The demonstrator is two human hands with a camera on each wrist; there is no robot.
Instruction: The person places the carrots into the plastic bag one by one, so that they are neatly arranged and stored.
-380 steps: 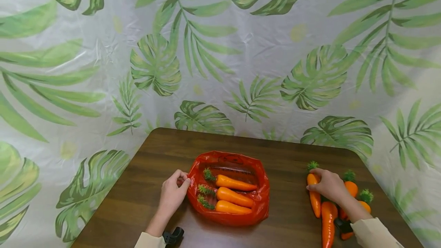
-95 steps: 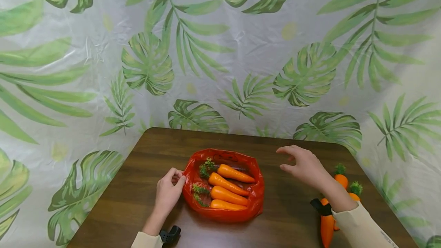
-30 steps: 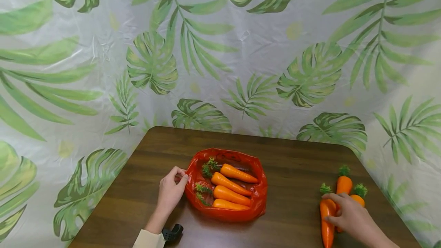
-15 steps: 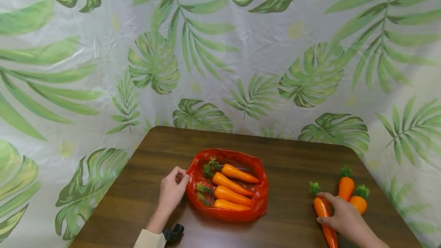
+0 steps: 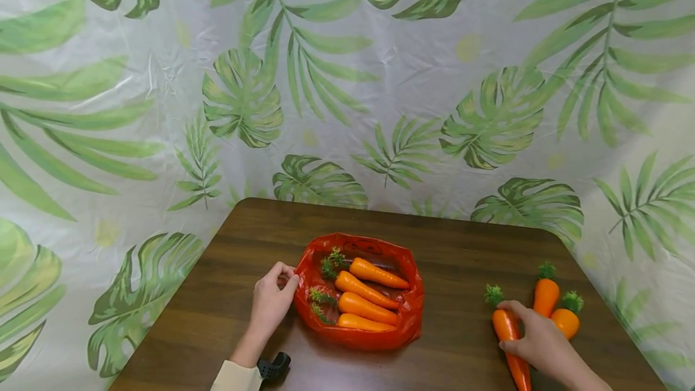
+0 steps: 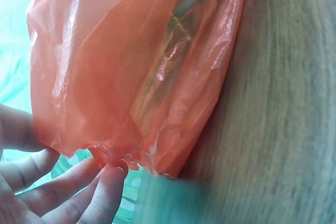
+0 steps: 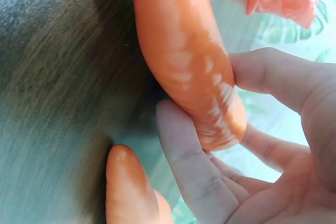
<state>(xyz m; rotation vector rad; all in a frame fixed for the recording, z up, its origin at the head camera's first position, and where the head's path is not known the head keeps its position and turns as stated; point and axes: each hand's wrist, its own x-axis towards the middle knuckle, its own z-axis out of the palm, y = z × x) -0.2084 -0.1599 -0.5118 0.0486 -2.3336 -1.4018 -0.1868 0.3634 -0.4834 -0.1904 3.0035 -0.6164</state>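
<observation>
My left hand point(image 5: 273, 297) pinches the left rim of a red plastic bag point(image 5: 415, 300), which stands wide open mid-table. In the left wrist view, thumb and fingertips nip the edge of the bag point(image 6: 115, 77). Several glossy orange carrots point(image 5: 368, 306) with green tops lie side by side inside it. On the right, my right hand point(image 5: 543, 340) grips another carrot point(image 5: 506, 326) between thumb and fingers, just below its leafy top. The right wrist view shows this carrot point(image 7: 178, 40) close to the tabletop; its ends are cut off there.
Two more carrots, one upper point(image 5: 545, 297) and one lower point(image 5: 565, 322), lie just right of my right hand, partly hidden by it. A brown wooden table point(image 5: 450, 258) carries everything. Behind it hangs a leaf-patterned sheet point(image 5: 326, 95). A black wrist strap point(image 5: 274, 367) sits at my left wrist.
One more carrot lies in the bag than at first. My right hand came back from near the bag, took hold of another carrot and shifted it slightly left. The left hand stayed at the rim.
</observation>
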